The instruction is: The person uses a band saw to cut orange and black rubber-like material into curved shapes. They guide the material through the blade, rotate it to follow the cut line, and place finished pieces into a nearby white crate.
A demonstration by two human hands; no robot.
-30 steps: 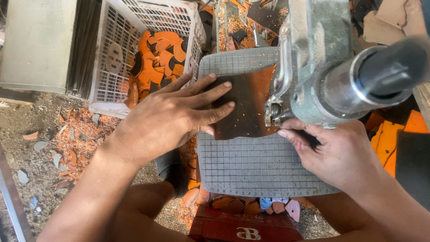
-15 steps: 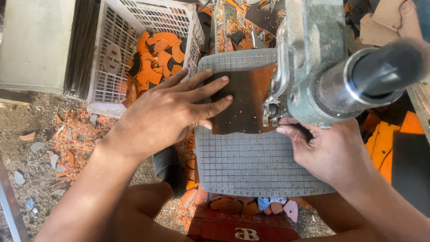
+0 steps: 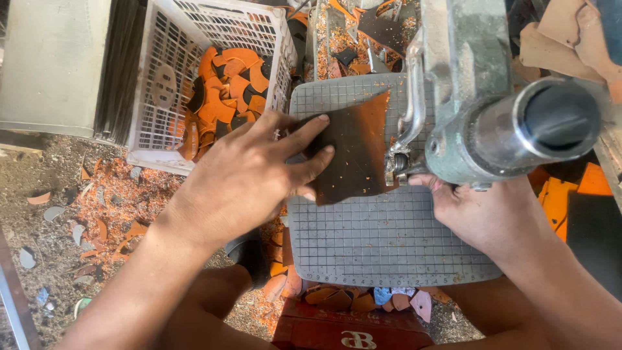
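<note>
While the left hand (image 3: 249,178) lies flat with fingers spread, pressing the dark brown leather-like sheet (image 3: 353,149) without clasping it, that sheet rests on the upper middle of the grey gridded cutting mat (image 3: 382,240), its right edge at the foot of the grey-green metal machine (image 3: 473,97). The right hand (image 3: 483,210) sits at the mat's right edge under the machine, fingertips curled toward the sheet's lower right corner; cannot tell if it pinches anything. A white plastic crate (image 3: 162,84) of orange cut pieces (image 3: 227,84) stands off the mat's upper left corner.
</note>
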